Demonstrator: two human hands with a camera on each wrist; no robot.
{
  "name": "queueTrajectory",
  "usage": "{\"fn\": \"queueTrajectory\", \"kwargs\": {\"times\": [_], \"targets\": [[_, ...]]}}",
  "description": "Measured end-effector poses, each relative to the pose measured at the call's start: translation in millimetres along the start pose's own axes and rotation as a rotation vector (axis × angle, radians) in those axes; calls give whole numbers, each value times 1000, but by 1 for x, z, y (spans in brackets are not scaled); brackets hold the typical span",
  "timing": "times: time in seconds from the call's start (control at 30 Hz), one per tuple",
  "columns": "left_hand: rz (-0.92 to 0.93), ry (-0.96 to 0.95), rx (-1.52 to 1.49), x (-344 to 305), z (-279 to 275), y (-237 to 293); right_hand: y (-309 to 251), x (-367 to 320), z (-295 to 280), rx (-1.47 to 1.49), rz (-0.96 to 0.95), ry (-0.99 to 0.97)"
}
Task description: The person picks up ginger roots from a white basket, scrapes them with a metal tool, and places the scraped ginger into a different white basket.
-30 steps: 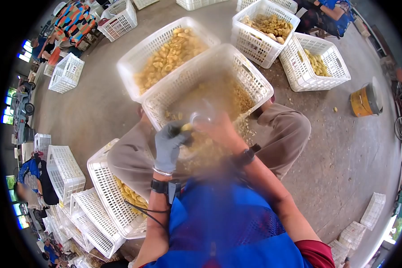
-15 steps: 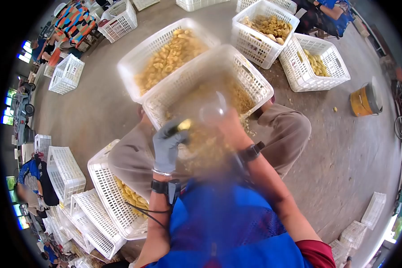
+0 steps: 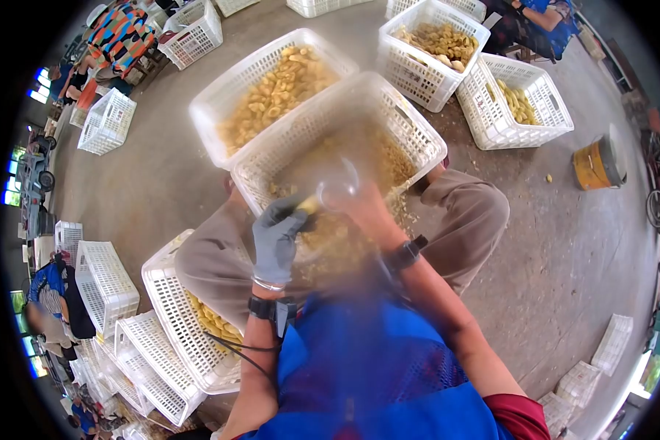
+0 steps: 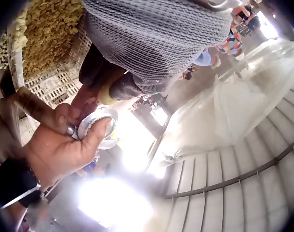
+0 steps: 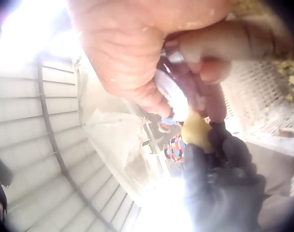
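Observation:
My left hand (image 3: 275, 242), in a grey glove, pinches a pale yellow peeled piece (image 5: 196, 133). My bare right hand (image 3: 363, 209) grips a scraper with a round metal ring blade (image 4: 99, 123) and a brown cylindrical handle (image 4: 40, 108). The thumb rests on the ring, whose edge lies right at the yellow piece in both wrist views. Both hands are over the near side of a white slatted crate (image 3: 411, 121) between the knees. Shredded peelings (image 4: 52, 36) fill its bottom. Blur hides part of the work in the head view.
Behind it stands a white crate (image 3: 209, 125) of yellow pieces. Two more filled crates (image 3: 422, 81) (image 3: 517, 136) stand at the back right, near a yellow bucket (image 3: 590, 165). Another crate (image 3: 191, 323) is by the left knee. Other people sit around the edges.
Half a second ago the yellow piece was tilted up, apart from the ring blade. Now it is turned back against the blade, and the right hand has come slightly left toward it.

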State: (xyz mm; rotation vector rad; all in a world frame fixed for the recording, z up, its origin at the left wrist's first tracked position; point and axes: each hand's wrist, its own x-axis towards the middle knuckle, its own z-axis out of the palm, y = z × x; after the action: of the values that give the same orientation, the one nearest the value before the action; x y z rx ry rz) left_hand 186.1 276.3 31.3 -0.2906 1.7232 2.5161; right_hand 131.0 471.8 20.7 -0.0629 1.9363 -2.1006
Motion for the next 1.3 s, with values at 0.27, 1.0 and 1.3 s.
{"fn": "queueTrajectory", "kwargs": {"times": [0.27, 1.0, 1.3], "targets": [[4, -107, 286, 5, -9, 0, -19, -6, 5, -112, -74, -39], [37, -100, 185, -1, -7, 4, -8, -5, -19, -119, -357, -199], [79, -134, 435, 0, -7, 18, -13, 3, 5, -135, -40, -60]]}}
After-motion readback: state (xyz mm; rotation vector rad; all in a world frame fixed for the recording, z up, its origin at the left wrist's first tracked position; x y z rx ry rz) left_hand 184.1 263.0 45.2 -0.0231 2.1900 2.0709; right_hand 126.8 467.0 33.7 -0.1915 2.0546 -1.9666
